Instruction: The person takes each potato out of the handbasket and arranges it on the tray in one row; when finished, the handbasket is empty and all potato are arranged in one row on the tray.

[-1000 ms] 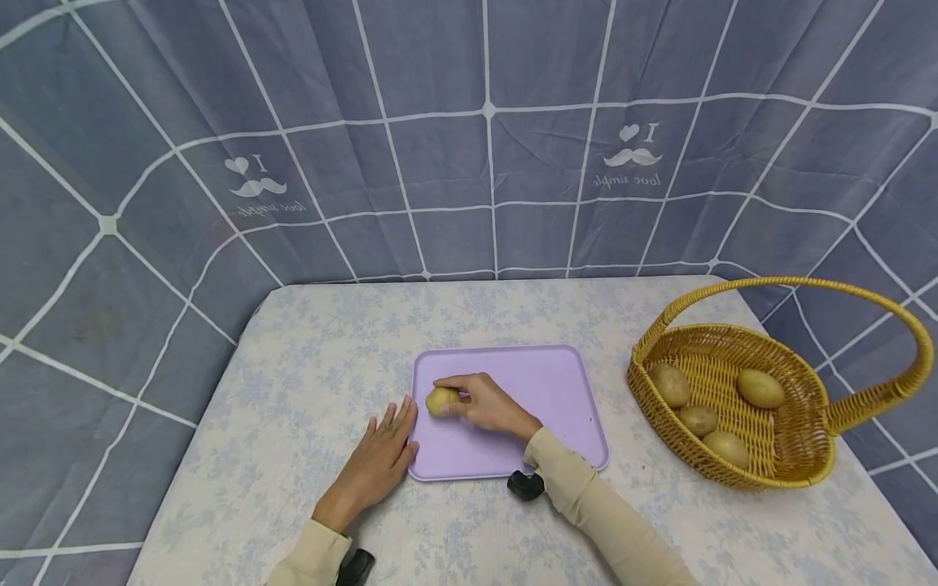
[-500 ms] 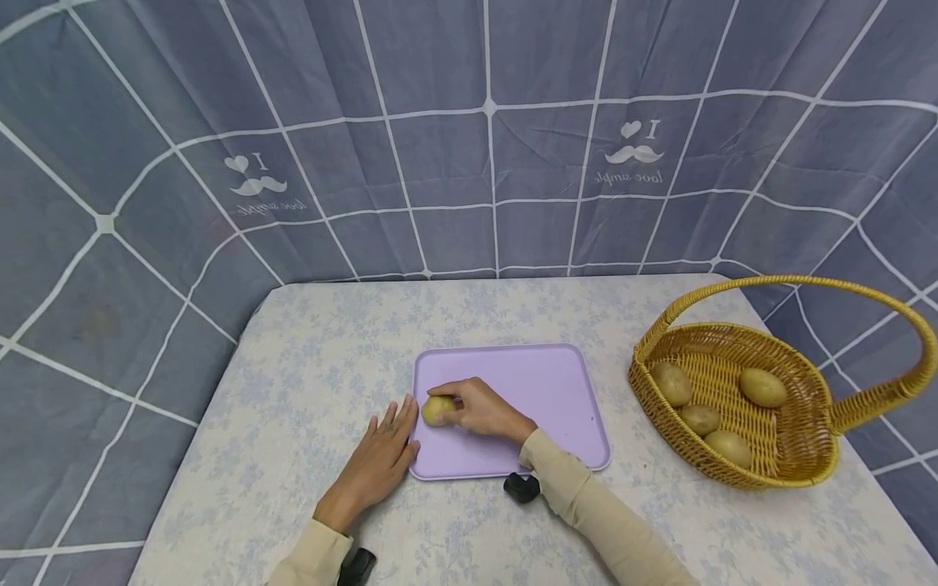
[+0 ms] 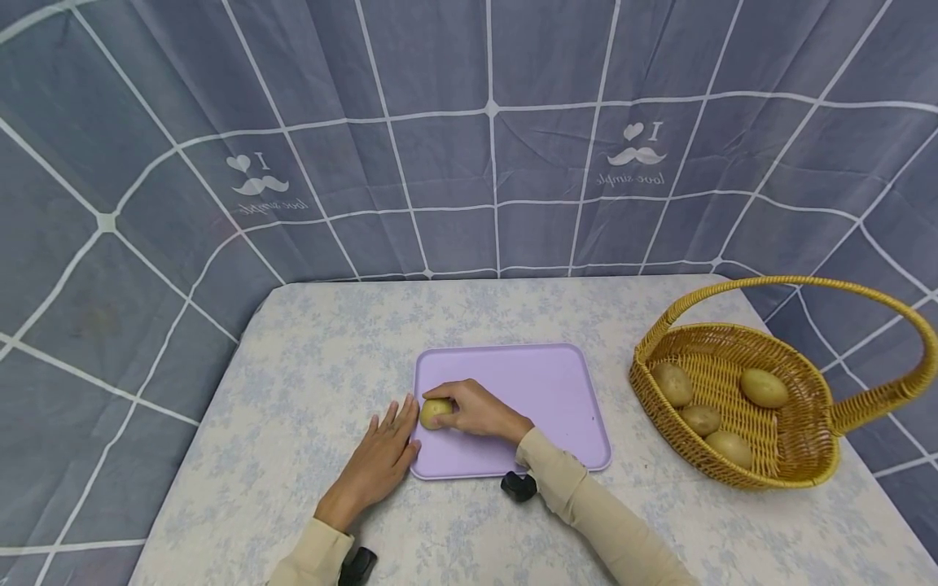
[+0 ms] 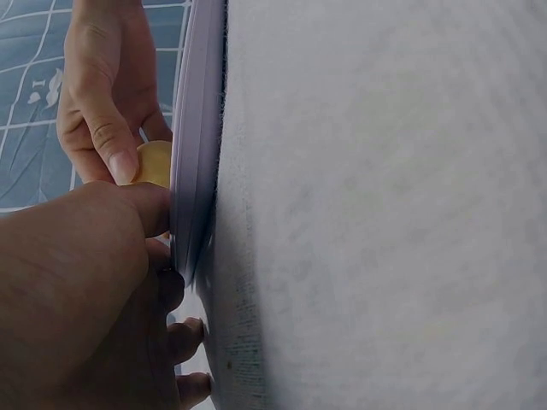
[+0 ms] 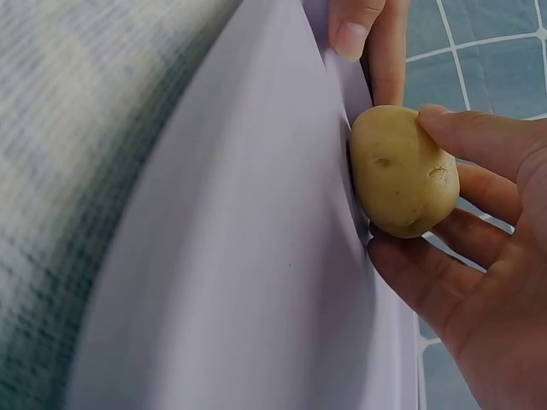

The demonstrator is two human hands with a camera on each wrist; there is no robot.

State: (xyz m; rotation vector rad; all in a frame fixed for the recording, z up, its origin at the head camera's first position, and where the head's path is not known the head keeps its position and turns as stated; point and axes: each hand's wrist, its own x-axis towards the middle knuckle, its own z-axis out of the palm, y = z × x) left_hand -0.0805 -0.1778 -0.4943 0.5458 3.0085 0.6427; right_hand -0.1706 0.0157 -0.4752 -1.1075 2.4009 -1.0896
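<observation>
My right hand grips a potato between thumb and fingers at the left side of the purple tray. In the right wrist view the potato shows smooth and yellow, with small dents, right against the tray's surface. My left hand lies flat with straight fingers, its fingertips and thumb on the tray's left rim. The left wrist view has the left hand beside the tray edge, with part of the potato showing beyond it.
A yellow wicker basket with a tall arched handle stands at the right of the table, holding several potatoes. A pale floral cloth covers the table. A grey-blue gridded curtain hangs behind and at both sides.
My right hand has moved the potato slightly left, closer to the tray's left rim and my left fingertips. The left hand has stayed in place.
</observation>
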